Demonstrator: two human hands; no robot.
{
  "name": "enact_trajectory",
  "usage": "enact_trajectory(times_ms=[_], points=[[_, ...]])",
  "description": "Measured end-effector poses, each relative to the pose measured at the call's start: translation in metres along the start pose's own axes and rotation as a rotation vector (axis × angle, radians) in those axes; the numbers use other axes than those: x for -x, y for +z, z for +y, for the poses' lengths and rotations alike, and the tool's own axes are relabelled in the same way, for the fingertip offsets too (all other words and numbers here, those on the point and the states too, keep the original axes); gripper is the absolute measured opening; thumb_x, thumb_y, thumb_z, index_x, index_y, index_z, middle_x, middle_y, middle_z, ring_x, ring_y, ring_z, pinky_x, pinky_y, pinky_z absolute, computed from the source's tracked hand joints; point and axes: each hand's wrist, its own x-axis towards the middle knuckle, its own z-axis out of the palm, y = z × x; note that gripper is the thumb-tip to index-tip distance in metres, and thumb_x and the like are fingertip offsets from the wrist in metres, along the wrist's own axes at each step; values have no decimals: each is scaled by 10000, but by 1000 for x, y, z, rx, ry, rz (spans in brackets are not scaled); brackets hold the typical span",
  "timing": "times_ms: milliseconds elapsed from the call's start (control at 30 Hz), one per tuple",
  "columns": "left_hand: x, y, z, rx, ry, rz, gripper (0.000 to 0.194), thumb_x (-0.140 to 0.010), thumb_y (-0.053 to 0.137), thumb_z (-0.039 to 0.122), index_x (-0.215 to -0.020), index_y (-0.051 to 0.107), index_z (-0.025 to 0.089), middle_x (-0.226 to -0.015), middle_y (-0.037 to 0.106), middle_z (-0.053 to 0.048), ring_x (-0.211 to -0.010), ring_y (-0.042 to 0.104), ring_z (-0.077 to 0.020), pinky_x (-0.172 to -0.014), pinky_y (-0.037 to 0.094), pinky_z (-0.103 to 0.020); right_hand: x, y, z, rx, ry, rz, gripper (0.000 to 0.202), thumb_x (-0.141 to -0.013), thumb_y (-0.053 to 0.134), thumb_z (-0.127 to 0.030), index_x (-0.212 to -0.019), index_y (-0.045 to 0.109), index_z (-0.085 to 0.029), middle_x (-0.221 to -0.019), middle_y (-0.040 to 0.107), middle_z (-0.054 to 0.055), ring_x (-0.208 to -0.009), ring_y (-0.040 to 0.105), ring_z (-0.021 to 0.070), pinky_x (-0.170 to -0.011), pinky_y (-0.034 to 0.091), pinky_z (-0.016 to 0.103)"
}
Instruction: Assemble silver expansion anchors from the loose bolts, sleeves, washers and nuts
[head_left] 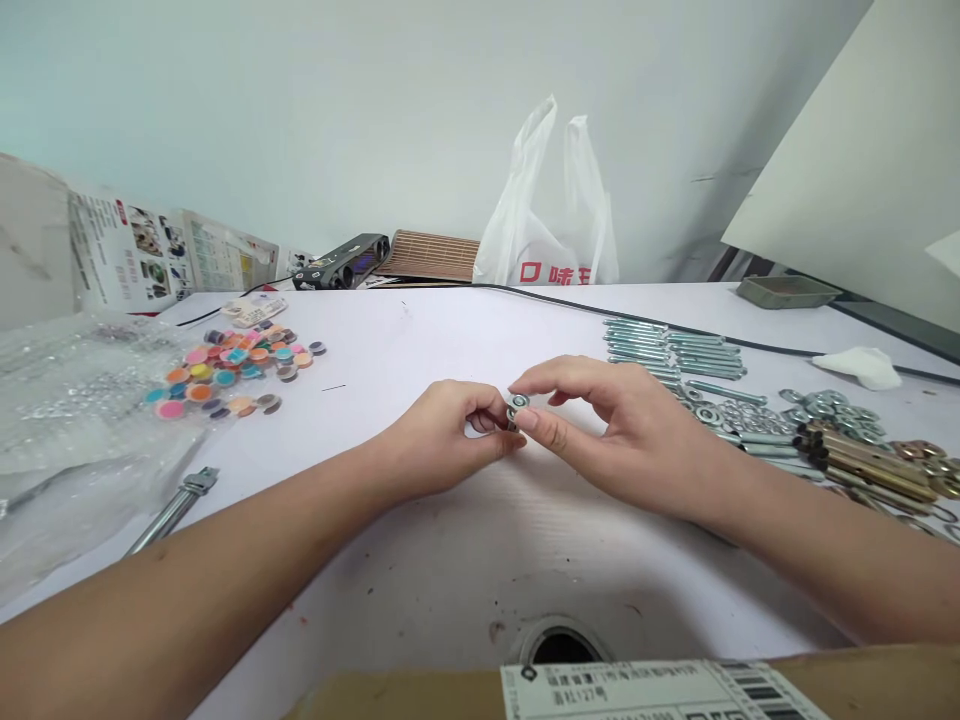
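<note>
Over the middle of the white table, my left hand (457, 430) is closed, pinching a small silver bolt end whose lower part is hidden by the fingers. A round silver washer (519, 401) shows at its top. My right hand (607, 420) reaches in from the other side, thumb and forefinger closed around that washer, the thumb touching it. Whether a nut sits with the washer is too small to tell. Closest to my right hand lie long silver bolts (705, 352), silver washers (706, 412) and metal sleeves (772, 448).
Colourful round caps (225, 377) and clear bubble wrap (67, 410) lie left, near a finished-looking metal bolt (176, 505). Brass-coloured sleeves (874, 465) and nuts (836, 412) are right. A white plastic bag (547, 230) stands behind. A labelled cardboard box (420, 695) borders the front.
</note>
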Motion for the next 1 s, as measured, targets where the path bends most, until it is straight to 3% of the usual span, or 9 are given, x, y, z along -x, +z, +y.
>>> enact_trajectory(times_ms=[133,300,467,533,600,667,733,833,1000], points=[[0,0,-1,35,-5,-29,135,-791,601,290,-761,623,160,-714,588,46,-676,493,-60,-619,395,-175,2,-2,-4,-12,64,-2,288,-862,531,-446,-750,625,-198,-875,636,-23,-805,568,111,-735,453,269],[0,0,-1,36,-4,-19,169,-800,591,302,-732,605,148,-681,573,37,-659,495,-68,-617,396,-187,3,1,-5,-18,41,5,343,-872,519,-444,-1147,608,-258,-1087,617,-21,-963,559,125,-803,450,258],[-1,-2,0,22,-33,-55,188,-798,602,340,-778,619,153,-752,621,20,-705,537,-87,-664,418,-206,4,-3,-7,16,99,55,471,-917,422,-448,-610,612,-146,-600,548,25,-556,473,95,-541,361,269],[-1,-2,0,17,-31,-60,187,-795,606,339,-773,621,154,-746,622,20,-699,537,-88,-657,414,-207,5,-2,-6,19,123,92,388,-902,454,-437,-734,663,-157,-631,569,17,-574,488,97,-541,364,261],[-1,-2,0,22,-23,-49,179,-798,599,323,-749,615,151,-722,610,25,-685,527,-84,-644,404,-203,5,0,-6,-11,91,75,314,-882,501,-414,-1053,664,-207,-855,641,2,-750,561,108,-630,417,240],[-2,-2,0,33,-27,-41,183,-799,594,318,-734,608,148,-699,597,28,-667,515,-79,-625,396,-198,6,1,-6,-28,33,37,338,-881,509,-398,-1164,624,-254,-1010,638,-15,-891,569,114,-726,433,234],[-2,-2,0,37,-39,-46,201,-802,592,337,-747,610,145,-705,600,22,-665,514,-84,-621,398,-201,6,0,-7,-6,13,15,293,-902,468,-392,-920,698,-213,-881,645,-1,-806,567,114,-700,420,247],[-2,-2,0,28,-41,-72,217,-803,598,361,-784,622,147,-752,625,8,-696,536,-97,-654,417,-214,6,-2,-8,46,96,77,444,-912,431,-399,-589,606,-149,-607,553,23,-579,487,101,-586,371,274],[-1,-2,0,27,-27,-50,190,-802,596,338,-774,624,152,-734,621,15,-682,527,-91,-639,406,-208,8,-1,-6,-11,60,83,287,-873,512,-365,-1088,633,-220,-924,638,-6,-822,562,116,-668,416,234]])
